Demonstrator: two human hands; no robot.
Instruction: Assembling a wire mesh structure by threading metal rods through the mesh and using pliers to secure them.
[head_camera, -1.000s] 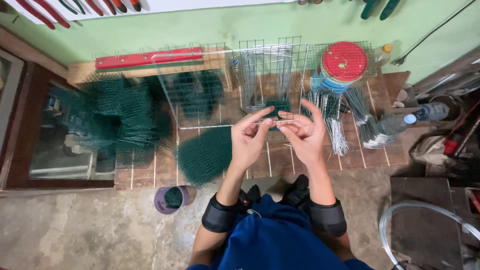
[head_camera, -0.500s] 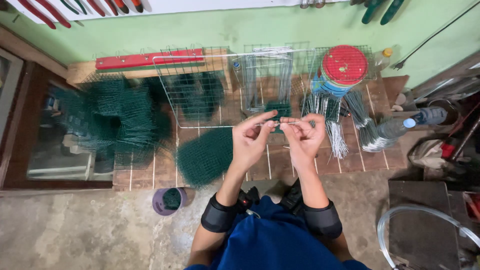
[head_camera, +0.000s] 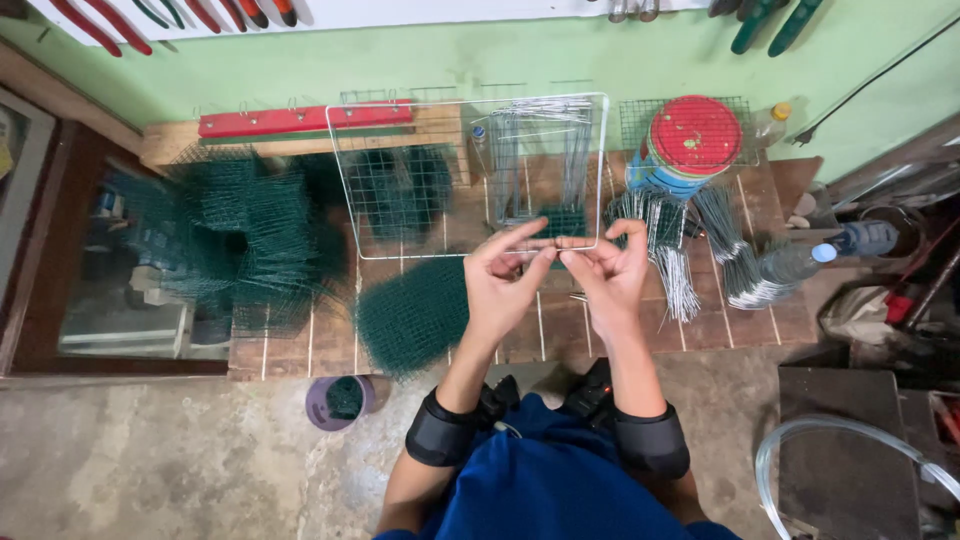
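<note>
My left hand and my right hand are raised side by side over a tiled ledge. Each pinches the near edge of a silver wire mesh frame with thumb and forefinger. The frame is held roughly flat and stretches away from me toward the green wall. Both forearms wear black bands near the elbow. A flat piece of green wire mesh lies on the tiles just left of my left hand.
A heap of green mesh pieces sits at the left. Bundles of bent silver wires lie at the right, near a red-topped round stack and plastic bottles. A purple cup stands on the concrete floor. A clear hose curls at lower right.
The wire frame has been raised and levelled out in front of me, and my fingers have shifted along its near edge. The view is closer and clearer.
</note>
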